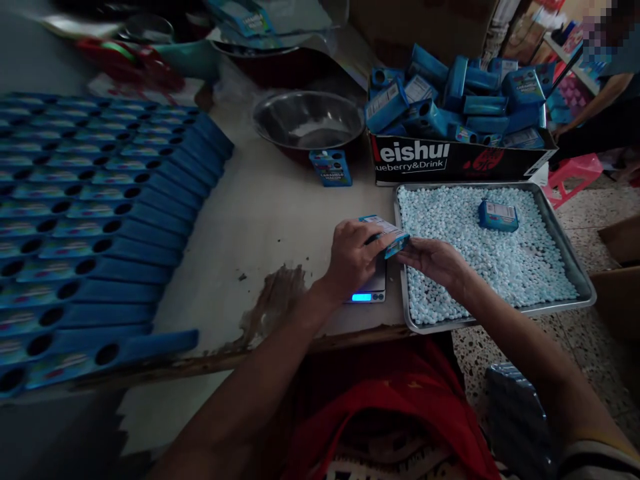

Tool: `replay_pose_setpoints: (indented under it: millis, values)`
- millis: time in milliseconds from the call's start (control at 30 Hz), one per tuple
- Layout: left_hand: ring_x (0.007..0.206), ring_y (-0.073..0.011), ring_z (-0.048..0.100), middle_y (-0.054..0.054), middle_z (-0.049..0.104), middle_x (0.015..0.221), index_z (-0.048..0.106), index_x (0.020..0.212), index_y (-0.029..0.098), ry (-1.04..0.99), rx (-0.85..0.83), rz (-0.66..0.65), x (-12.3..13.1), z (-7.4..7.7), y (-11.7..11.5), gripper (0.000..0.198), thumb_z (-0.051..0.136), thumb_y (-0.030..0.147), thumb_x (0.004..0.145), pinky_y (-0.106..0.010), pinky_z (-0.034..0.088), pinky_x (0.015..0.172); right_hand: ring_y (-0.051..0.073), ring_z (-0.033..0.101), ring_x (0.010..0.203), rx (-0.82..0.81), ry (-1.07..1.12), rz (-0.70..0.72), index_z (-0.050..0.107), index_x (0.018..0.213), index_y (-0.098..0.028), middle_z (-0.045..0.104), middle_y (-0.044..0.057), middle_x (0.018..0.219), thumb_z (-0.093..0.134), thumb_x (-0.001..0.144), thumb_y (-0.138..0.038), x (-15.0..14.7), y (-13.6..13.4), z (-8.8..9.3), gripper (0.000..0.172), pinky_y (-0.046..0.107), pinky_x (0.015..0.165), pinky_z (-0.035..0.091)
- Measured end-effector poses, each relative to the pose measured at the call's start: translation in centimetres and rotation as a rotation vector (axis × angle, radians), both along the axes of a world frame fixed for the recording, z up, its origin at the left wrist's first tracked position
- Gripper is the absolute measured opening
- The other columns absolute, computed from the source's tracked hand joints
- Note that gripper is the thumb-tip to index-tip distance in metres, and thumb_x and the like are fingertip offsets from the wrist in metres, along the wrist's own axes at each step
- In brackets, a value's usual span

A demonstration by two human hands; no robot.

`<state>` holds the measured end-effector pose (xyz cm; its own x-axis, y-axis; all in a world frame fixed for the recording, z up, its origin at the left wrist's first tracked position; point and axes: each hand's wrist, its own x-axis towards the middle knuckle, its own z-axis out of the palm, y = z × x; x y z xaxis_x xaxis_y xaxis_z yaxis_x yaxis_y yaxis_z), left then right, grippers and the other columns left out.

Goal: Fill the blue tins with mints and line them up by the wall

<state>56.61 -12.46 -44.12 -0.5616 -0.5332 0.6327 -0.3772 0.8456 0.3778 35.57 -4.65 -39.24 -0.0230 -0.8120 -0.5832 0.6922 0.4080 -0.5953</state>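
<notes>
My left hand [353, 253] is closed around a small blue candy box [393, 241], holding it tilted above a kitchen scale [376, 288] with a lit blue display. My right hand [435, 261] meets the lower right end of this box, its fingers gripping there with the palm turned partly up. The fingertips partly cover that end, so I cannot tell if its flap is open. Beside the scale, a metal tray [500, 316] holds many pale blue and white candies [480, 267]. Another blue box [499, 216] lies on the candies.
Rows of blue boxes [100, 227] fill the table's left side. A metal bowl [310, 123] stands at the back, with one upright blue box [331, 168] before it. A black carton [460, 160] heaped with blue boxes stands behind the tray. Another person's arm [603, 100] shows at far right.
</notes>
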Motion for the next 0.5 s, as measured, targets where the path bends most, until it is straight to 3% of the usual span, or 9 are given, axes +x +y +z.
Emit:
replay_pose_setpoints:
  millis: [133,267,400,500]
  values:
    - [0.116,-0.0337,0.066,-0.009,0.077,0.124,0.082,0.132,0.042,-0.002,-0.025,0.012,-0.1,-0.1,0.0,0.041,0.067,0.022,0.099,-0.059,0.045,0.116,0.02,0.081,0.091,-0.022,-0.01,0.023,0.075,0.101,-0.012,0.082,0.012,0.098,0.059,0.101,-0.002,-0.6,-0.3,-0.7,0.019,0.036,0.1,0.071]
    - [0.107,-0.0323,0.066,-0.009,0.077,0.116,0.083,0.126,0.035,0.024,0.062,0.052,-0.7,-0.4,-0.2,0.039,0.066,0.016,0.097,-0.053,0.052,0.102,0.02,0.082,0.087,0.032,0.036,0.035,0.073,0.098,-0.01,0.081,0.014,0.091,0.053,0.105,-0.002,-0.9,-0.8,-0.8,0.023,0.032,0.099,0.071]
    - [0.109,-0.0297,0.069,-0.007,0.076,0.115,0.075,0.121,0.028,0.204,0.357,0.117,-1.0,-0.7,-0.1,0.028,0.077,0.025,0.094,-0.046,0.057,0.101,0.021,0.084,0.1,-0.08,0.108,0.14,0.077,0.103,-0.01,0.084,0.017,0.105,0.063,0.1,-0.004,-1.1,-1.0,0.2,0.016,0.031,0.101,0.07]
    - [0.1,-0.0235,0.073,-0.003,0.074,0.111,0.065,0.119,0.025,0.395,0.681,0.162,1.3,0.2,-0.5,0.04,0.085,0.033,0.085,-0.035,0.062,0.09,0.026,0.084,0.1,-0.124,0.371,0.232,0.083,0.112,-0.017,0.086,0.014,0.109,0.078,0.093,-0.015,-2.2,0.1,1.3,0.02,0.04,0.097,0.072]
